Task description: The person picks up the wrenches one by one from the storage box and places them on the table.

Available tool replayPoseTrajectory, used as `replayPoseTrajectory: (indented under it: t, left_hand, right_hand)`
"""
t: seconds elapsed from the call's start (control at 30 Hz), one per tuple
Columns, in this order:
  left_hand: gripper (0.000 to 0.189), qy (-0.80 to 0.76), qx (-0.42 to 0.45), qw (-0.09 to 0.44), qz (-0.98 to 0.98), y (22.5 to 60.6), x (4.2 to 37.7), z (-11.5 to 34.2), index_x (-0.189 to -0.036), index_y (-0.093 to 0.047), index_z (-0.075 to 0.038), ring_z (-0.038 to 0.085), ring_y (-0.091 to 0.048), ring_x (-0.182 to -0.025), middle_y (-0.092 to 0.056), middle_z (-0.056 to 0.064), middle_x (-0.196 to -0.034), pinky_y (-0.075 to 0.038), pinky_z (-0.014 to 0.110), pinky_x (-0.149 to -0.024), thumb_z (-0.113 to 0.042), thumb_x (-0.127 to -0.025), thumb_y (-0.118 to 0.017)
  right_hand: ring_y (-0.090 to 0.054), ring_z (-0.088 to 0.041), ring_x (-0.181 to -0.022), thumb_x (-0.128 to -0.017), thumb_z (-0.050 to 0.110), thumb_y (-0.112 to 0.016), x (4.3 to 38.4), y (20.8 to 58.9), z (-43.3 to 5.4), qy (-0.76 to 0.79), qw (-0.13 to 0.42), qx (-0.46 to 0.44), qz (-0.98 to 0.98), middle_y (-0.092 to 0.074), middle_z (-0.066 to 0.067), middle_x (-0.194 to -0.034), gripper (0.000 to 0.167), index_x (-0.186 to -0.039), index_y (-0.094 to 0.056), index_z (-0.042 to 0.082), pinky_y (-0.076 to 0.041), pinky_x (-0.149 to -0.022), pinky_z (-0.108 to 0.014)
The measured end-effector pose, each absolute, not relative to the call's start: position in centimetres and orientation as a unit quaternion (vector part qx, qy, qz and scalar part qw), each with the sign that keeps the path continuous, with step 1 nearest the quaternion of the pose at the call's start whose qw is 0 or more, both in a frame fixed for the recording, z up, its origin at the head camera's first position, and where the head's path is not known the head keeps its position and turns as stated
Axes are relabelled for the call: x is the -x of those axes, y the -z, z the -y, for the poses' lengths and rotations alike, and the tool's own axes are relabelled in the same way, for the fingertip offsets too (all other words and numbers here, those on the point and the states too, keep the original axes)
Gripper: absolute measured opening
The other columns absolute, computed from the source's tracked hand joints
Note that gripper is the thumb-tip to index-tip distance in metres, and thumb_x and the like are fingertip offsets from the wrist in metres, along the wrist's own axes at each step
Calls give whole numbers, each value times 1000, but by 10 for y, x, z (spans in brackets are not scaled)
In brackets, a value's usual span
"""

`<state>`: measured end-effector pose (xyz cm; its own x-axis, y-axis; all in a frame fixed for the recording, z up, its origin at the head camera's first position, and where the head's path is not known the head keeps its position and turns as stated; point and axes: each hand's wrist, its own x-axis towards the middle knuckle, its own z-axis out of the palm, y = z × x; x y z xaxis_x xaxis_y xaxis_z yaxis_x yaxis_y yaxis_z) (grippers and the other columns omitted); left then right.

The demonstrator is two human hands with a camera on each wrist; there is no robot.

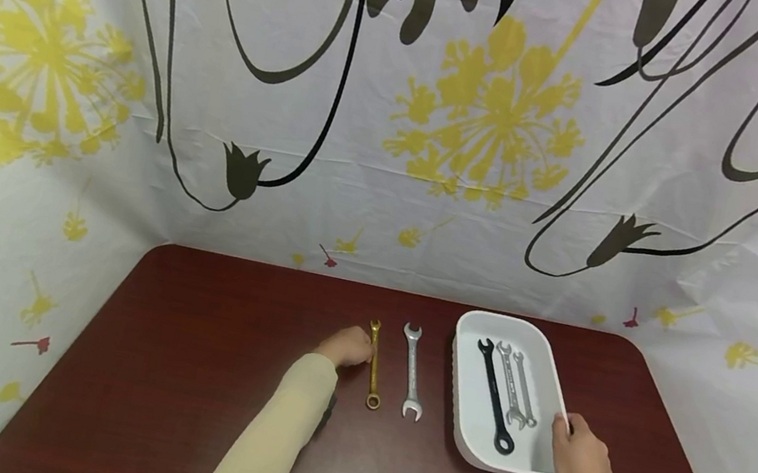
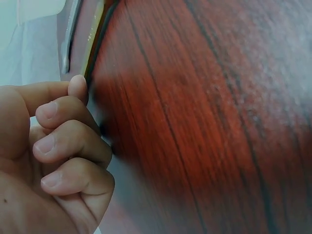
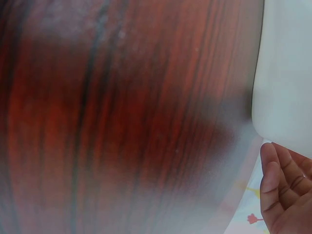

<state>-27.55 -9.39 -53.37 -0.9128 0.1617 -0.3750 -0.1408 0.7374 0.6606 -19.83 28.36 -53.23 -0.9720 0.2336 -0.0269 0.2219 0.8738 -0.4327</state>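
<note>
My left hand [image 1: 348,346] pinches a gold combination wrench [image 1: 374,371] between thumb and index finger, at its left side near the upper part; the other fingers are curled in. In the left wrist view the gold wrench [image 2: 94,41] runs up from the fingertips. To its right lies a silver open-end wrench [image 1: 411,373]. My right hand [image 1: 583,467] grips the right rim of a white tray [image 1: 466,434], which holds a black wrench [image 1: 494,396] and two silver wrenches [image 1: 511,387] side by side. In the right wrist view, fingers and thumb meet at the tray's edge [image 3: 287,73].
All of this is on a dark red wood-grain table [image 1: 195,373] with rounded far corners. A white cloth [image 1: 383,127] printed with yellow and grey plants hangs behind and along both sides.
</note>
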Motion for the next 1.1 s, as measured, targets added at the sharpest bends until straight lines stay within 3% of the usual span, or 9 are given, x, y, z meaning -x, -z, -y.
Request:
replayPoseTrajectory:
  t: [0.2, 0.4, 0.67, 0.73, 0.8, 0.87, 0.93, 1.03, 1.1]
  left_hand:
    - [37, -369, -43, 181, -911, 527, 275, 89, -75, -67, 0, 12, -36, -53, -43, -3, -58, -32, 24, -52, -19, -100, -46]
    - [36, -404, -48, 165, -898, 510, 274, 77, -89, -68, 3, 13, -39, -57, -46, -2, -63, -34, 27, -54, -23, -100, -46]
    - [35, -434, -52, 143, -888, 493, 278, 55, -82, -63, -1, 12, -33, -54, -41, -3, -60, -32, 28, -53, -26, -99, -45]
    - [34, -435, -61, 134, -889, 488, 277, 50, -84, -65, -2, 13, -37, -57, -46, -3, -64, -39, 31, -58, -26, -99, -46]
    - [34, -435, -68, 131, -888, 484, 277, 46, -87, -67, -4, 13, -44, -64, -56, -2, -72, -47, 39, -77, -28, -100, -47]
    - [33, -432, -73, 126, -890, 480, 277, 40, -89, -69, -6, 14, -51, -74, -64, -1, -83, -44, 49, -93, -28, -100, -47]
    - [32, -431, -75, 125, -891, 476, 276, 35, -87, -68, -9, 15, -54, -79, -67, 1, -91, -42, 50, -97, -29, -100, -46]
    - [31, -439, -76, 125, -887, 472, 276, 27, -83, -67, -12, 15, -54, -75, -66, 2, -88, -48, 36, -80, -29, -100, -47]
    - [31, -446, -77, 128, -882, 470, 276, 22, -82, -66, -12, 14, -50, -70, -62, 1, -83, -44, 29, -66, -29, -100, -48]
  right_hand:
    - [-59, -51, -94, -103, 35, -32, 197, 532, -283, -222, 14, 118, 968, -58, -36, -115, 49, -122, -53, -5, -44, -71, -57]
    - [-60, -49, -92, -103, 35, -32, 196, 534, -283, -223, 14, 118, 968, -58, -36, -115, 49, -121, -53, -6, -45, -70, -56]
    - [-60, -50, -92, -103, 34, -33, 197, 533, -284, -225, 19, 116, 967, -58, -36, -114, 48, -121, -53, -6, -44, -71, -57]
    - [-60, -51, -93, -103, 34, -33, 197, 533, -284, -225, 20, 116, 967, -58, -36, -115, 48, -121, -54, -5, -44, -71, -57]
    - [-60, -51, -94, -102, 34, -33, 198, 533, -284, -225, 20, 117, 967, -58, -36, -114, 47, -121, -54, -4, -44, -71, -57]
    - [-60, -51, -93, -102, 34, -33, 198, 533, -283, -226, 19, 117, 967, -59, -35, -114, 48, -121, -54, -4, -44, -71, -57]
    - [-60, -50, -93, -102, 34, -33, 198, 533, -283, -227, 18, 117, 967, -59, -36, -114, 48, -121, -53, -4, -44, -71, -57]
    - [-60, -51, -93, -102, 34, -33, 198, 532, -283, -227, 19, 116, 967, -58, -36, -114, 48, -121, -54, -5, -44, -71, -58]
    - [-59, -51, -93, -102, 34, -33, 197, 532, -283, -227, 20, 116, 967, -58, -36, -114, 48, -121, -54, -5, -44, -71, -58]
